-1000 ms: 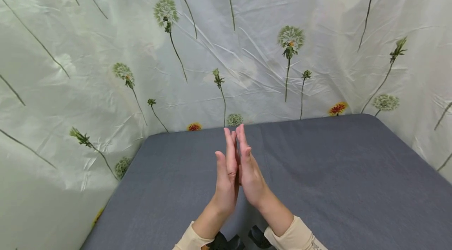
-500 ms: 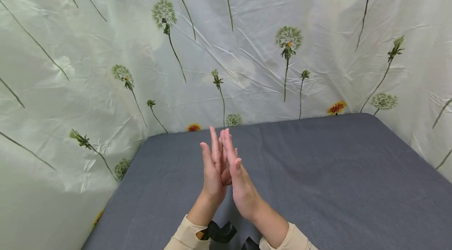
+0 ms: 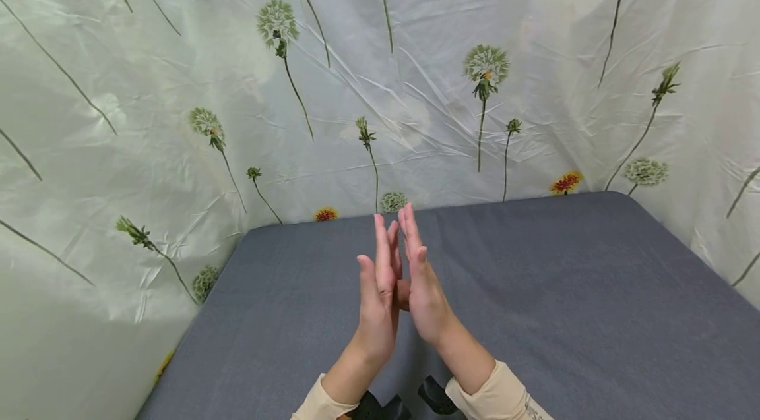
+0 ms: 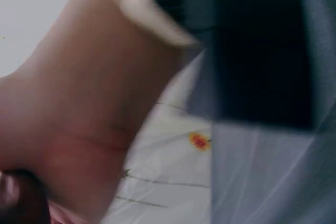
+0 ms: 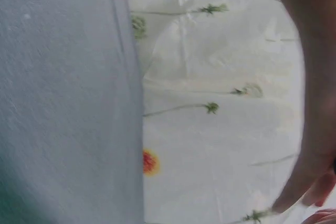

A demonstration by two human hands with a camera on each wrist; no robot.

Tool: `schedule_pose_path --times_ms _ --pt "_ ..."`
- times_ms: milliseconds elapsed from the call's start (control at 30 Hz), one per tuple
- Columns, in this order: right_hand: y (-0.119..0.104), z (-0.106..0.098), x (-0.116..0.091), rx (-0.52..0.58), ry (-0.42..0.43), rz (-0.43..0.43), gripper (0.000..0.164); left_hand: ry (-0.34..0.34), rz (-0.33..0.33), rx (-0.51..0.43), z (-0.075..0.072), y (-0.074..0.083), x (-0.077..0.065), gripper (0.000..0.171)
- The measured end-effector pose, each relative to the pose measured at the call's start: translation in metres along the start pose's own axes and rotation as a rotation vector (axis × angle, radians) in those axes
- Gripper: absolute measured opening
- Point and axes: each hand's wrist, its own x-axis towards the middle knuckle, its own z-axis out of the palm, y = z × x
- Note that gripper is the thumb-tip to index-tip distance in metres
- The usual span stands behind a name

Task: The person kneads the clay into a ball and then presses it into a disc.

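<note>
Both hands are raised in front of the body with straight fingers pointing up, palms facing each other. My left hand has its thumb upright and apart from its fingers. My right hand leans towards it, the two hands nearly meeting along the inner side. No object shows between them; the inner palms are mostly hidden. In the left wrist view a blurred wrist with a cream cuff fills the left side. Part of a hand runs along the right edge of the right wrist view.
A table with a grey cloth spreads below the hands. Behind it and at both sides hangs a pale curtain printed with dandelions. Dark wrist mounts sit at the cream sleeves.
Both hands shifted left and slid against each other by half a second ago. Now they are back to the right, close to their earlier place, with the right fingertips a little higher.
</note>
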Motion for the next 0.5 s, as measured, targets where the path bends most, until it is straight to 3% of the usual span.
schedule_pose_path --times_ms 233,367,500 --pt "0.004 0.027 -0.011 -0.036 -0.097 0.038 0.068 0.136 0.065 0.078 -0.026 0.008 0.005 0.084" --pt "0.001 0.036 -0.017 -0.08 -0.125 -0.001 0.065 0.174 0.052 0.027 -0.034 0.003 0.01 0.085" --pt "-0.005 0.035 -0.016 -0.094 -0.102 -0.1 0.066 0.166 0.003 -0.053 -0.031 -0.008 0.011 0.083"
